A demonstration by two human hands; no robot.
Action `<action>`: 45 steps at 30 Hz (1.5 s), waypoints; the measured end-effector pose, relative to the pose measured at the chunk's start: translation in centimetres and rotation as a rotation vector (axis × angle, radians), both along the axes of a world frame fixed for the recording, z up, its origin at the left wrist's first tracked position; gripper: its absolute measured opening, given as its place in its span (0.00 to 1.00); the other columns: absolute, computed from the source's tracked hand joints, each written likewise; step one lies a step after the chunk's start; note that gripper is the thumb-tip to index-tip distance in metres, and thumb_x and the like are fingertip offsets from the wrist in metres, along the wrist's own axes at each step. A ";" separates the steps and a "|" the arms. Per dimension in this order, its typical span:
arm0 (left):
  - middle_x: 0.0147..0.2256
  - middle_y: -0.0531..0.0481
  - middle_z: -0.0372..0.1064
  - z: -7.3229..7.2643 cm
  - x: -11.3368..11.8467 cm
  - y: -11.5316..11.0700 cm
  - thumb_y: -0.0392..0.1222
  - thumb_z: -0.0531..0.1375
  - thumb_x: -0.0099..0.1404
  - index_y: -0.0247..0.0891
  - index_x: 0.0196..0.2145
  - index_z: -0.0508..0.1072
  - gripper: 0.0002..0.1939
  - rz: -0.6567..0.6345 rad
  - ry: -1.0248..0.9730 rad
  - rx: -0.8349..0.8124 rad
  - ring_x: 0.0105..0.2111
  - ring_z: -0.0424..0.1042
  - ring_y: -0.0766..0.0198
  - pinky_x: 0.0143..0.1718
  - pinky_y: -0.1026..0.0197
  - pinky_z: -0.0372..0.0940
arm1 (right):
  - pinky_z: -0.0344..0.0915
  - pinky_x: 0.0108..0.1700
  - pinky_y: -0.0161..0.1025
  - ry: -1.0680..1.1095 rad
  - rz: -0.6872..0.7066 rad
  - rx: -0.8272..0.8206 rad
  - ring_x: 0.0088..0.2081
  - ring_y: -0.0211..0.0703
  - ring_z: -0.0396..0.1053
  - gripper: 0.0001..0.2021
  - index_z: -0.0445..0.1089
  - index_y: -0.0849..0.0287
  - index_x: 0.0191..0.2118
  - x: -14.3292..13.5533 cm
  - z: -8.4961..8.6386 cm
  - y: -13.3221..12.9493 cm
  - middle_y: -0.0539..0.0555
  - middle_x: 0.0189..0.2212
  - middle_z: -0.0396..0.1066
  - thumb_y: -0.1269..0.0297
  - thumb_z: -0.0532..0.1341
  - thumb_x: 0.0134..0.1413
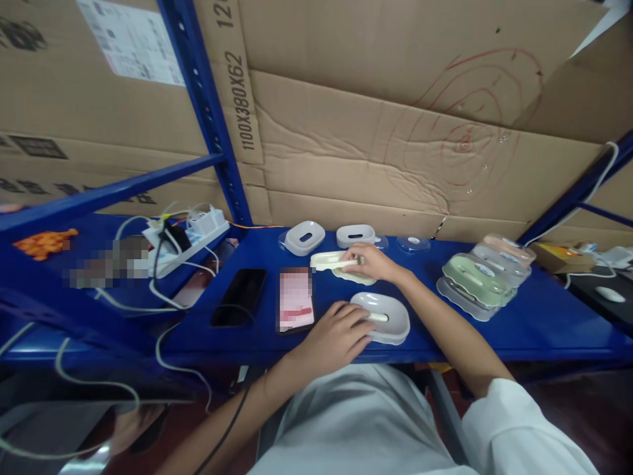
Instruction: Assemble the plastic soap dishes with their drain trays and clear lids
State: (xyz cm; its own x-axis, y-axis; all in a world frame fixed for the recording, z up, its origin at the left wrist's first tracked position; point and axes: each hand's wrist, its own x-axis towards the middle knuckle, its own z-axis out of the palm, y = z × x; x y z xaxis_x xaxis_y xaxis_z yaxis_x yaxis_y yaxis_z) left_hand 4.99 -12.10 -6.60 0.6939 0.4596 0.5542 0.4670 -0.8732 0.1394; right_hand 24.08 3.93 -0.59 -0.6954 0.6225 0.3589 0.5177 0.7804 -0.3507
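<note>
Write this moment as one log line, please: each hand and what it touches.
left hand: rests on grey dish | right hand: grips cream piece | stacked dishes: right, untouched

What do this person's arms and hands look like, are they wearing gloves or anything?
No gloves: the left hand and right hand are bare, with no rings, watch or bands that I can make out. Both forearms are bare too. A short white sleeve covers the right upper arm, matching the white top.

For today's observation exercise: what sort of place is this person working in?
Probably a warehouse or small packing workshop: blue metal shelving serves as the bench, large cardboard cartons line the back, and many like plastic dishes sit stacked by the hands.
</note>
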 end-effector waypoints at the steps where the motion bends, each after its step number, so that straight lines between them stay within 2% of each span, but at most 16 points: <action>1: 0.53 0.45 0.77 0.0 0.0 0.0 0.42 0.57 0.79 0.41 0.51 0.76 0.09 0.011 -0.001 -0.004 0.57 0.73 0.54 0.59 0.49 0.63 | 0.66 0.48 0.41 0.008 -0.020 0.026 0.43 0.47 0.75 0.11 0.77 0.57 0.42 0.5 0.5 -0.6 0.55 0.41 0.80 0.56 0.72 0.62; 4: 0.53 0.45 0.77 0.0 0.0 0.1 0.41 0.58 0.78 0.41 0.52 0.75 0.09 0.045 -0.005 -0.018 0.57 0.73 0.54 0.58 0.48 0.64 | 0.64 0.55 0.47 -0.009 -0.128 0.131 0.49 0.51 0.75 0.10 0.77 0.56 0.43 3.0 1.4 -4.0 0.56 0.44 0.80 0.55 0.69 0.65; 6: 0.53 0.45 0.77 -0.1 0.1 0.2 0.40 0.59 0.77 0.41 0.53 0.75 0.10 0.080 -0.018 -0.015 0.56 0.73 0.53 0.57 0.47 0.65 | 0.64 0.58 0.50 0.014 -0.213 0.158 0.52 0.53 0.75 0.10 0.76 0.54 0.45 5.3 1.0 -7.5 0.57 0.46 0.79 0.54 0.67 0.67; 10: 0.53 0.43 0.77 -0.4 0.3 0.4 0.37 0.60 0.75 0.40 0.52 0.76 0.10 0.184 -0.056 -0.014 0.55 0.74 0.50 0.55 0.46 0.66 | 0.68 0.57 0.53 0.200 -0.435 0.144 0.56 0.55 0.75 0.11 0.74 0.52 0.46 9.7 -2.3 -14.0 0.58 0.52 0.77 0.51 0.64 0.69; 13: 0.54 0.43 0.77 -0.4 0.4 0.5 0.36 0.59 0.75 0.39 0.51 0.77 0.10 0.235 -0.071 -0.016 0.55 0.74 0.49 0.54 0.46 0.67 | 0.70 0.56 0.56 0.188 -0.577 0.147 0.54 0.58 0.76 0.11 0.73 0.51 0.47 11.7 -5.0 -15.3 0.59 0.52 0.78 0.50 0.62 0.70; 15: 0.53 0.43 0.77 -0.3 0.4 0.4 0.35 0.59 0.74 0.40 0.50 0.77 0.10 0.239 -0.073 -0.015 0.55 0.74 0.50 0.54 0.47 0.66 | 0.71 0.55 0.58 0.089 -0.633 0.168 0.53 0.60 0.76 0.11 0.74 0.52 0.47 12.3 -5.9 -14.4 0.60 0.50 0.79 0.52 0.61 0.70; 17: 0.51 0.44 0.78 -0.2 0.4 0.3 0.35 0.60 0.73 0.40 0.48 0.77 0.08 0.231 -0.066 -0.016 0.53 0.74 0.50 0.53 0.47 0.66 | 0.71 0.53 0.58 -0.040 -0.689 0.190 0.51 0.61 0.77 0.10 0.75 0.55 0.48 12.5 -5.8 -12.7 0.61 0.49 0.79 0.56 0.61 0.70; 19: 0.49 0.45 0.78 -0.1 0.4 0.3 0.35 0.62 0.71 0.40 0.46 0.77 0.08 0.218 -0.060 -0.020 0.52 0.75 0.50 0.52 0.47 0.66 | 0.71 0.53 0.58 -0.188 -0.705 0.181 0.52 0.63 0.77 0.11 0.75 0.57 0.51 12.3 -4.9 -10.8 0.63 0.51 0.79 0.60 0.62 0.69; 22: 0.48 0.47 0.78 0.0 0.4 0.3 0.36 0.63 0.70 0.41 0.45 0.77 0.07 0.202 -0.066 -0.026 0.51 0.75 0.51 0.51 0.48 0.65 | 0.70 0.57 0.60 -0.349 -0.630 0.143 0.56 0.66 0.75 0.18 0.73 0.58 0.59 11.6 -2.8 -7.7 0.66 0.57 0.77 0.59 0.62 0.68; 27: 0.49 0.46 0.78 -0.1 0.3 0.3 0.37 0.62 0.72 0.41 0.46 0.76 0.06 0.190 -0.052 -0.033 0.52 0.74 0.51 0.51 0.48 0.65 | 0.60 0.69 0.61 -0.295 -0.605 0.048 0.69 0.63 0.65 0.23 0.67 0.57 0.68 9.0 -0.1 -0.1 0.66 0.68 0.67 0.61 0.58 0.72; 29: 0.49 0.46 0.78 -0.1 0.3 0.3 0.37 0.62 0.72 0.41 0.46 0.76 0.06 0.191 -0.055 -0.040 0.52 0.74 0.51 0.51 0.47 0.65 | 0.59 0.70 0.59 -0.282 -0.629 -0.002 0.71 0.61 0.61 0.29 0.61 0.59 0.72 8.1 -0.2 3.1 0.66 0.72 0.61 0.59 0.62 0.69; 32: 0.49 0.46 0.77 -0.2 0.3 0.3 0.37 0.61 0.73 0.41 0.47 0.76 0.06 0.185 -0.056 -0.052 0.52 0.73 0.52 0.52 0.48 0.65 | 0.63 0.67 0.57 -0.272 -0.680 -0.067 0.68 0.61 0.65 0.44 0.52 0.61 0.76 7.7 -1.4 6.2 0.69 0.70 0.63 0.53 0.70 0.62; 35: 0.50 0.45 0.77 -0.1 0.3 0.3 0.38 0.61 0.73 0.41 0.47 0.76 0.07 0.184 -0.049 -0.063 0.53 0.73 0.51 0.52 0.47 0.65 | 0.64 0.65 0.62 -0.259 -0.724 -0.085 0.65 0.65 0.68 0.47 0.54 0.59 0.75 8.5 -2.7 6.6 0.70 0.66 0.66 0.50 0.73 0.57; 38: 0.50 0.45 0.77 0.0 0.3 0.3 0.38 0.61 0.74 0.41 0.48 0.76 0.07 0.182 -0.048 -0.077 0.54 0.73 0.51 0.53 0.47 0.65 | 0.64 0.65 0.60 -0.260 -0.706 -0.077 0.65 0.63 0.68 0.36 0.66 0.55 0.69 9.4 -3.0 5.6 0.66 0.67 0.67 0.51 0.72 0.58; 41: 0.51 0.46 0.77 0.1 0.3 0.2 0.38 0.61 0.74 0.41 0.48 0.76 0.07 0.177 -0.054 -0.085 0.54 0.73 0.51 0.54 0.47 0.66 | 0.67 0.62 0.53 -0.253 -0.698 -0.050 0.61 0.59 0.72 0.26 0.73 0.54 0.64 9.5 -1.7 4.5 0.62 0.62 0.73 0.55 0.68 0.63; 45: 0.51 0.45 0.77 0.1 0.2 0.2 0.38 0.61 0.74 0.41 0.49 0.76 0.07 0.186 -0.055 -0.078 0.54 0.74 0.51 0.53 0.47 0.67 | 0.70 0.59 0.55 -0.235 -0.760 0.024 0.57 0.63 0.76 0.22 0.76 0.54 0.60 9.2 1.7 2.4 0.61 0.57 0.78 0.50 0.64 0.68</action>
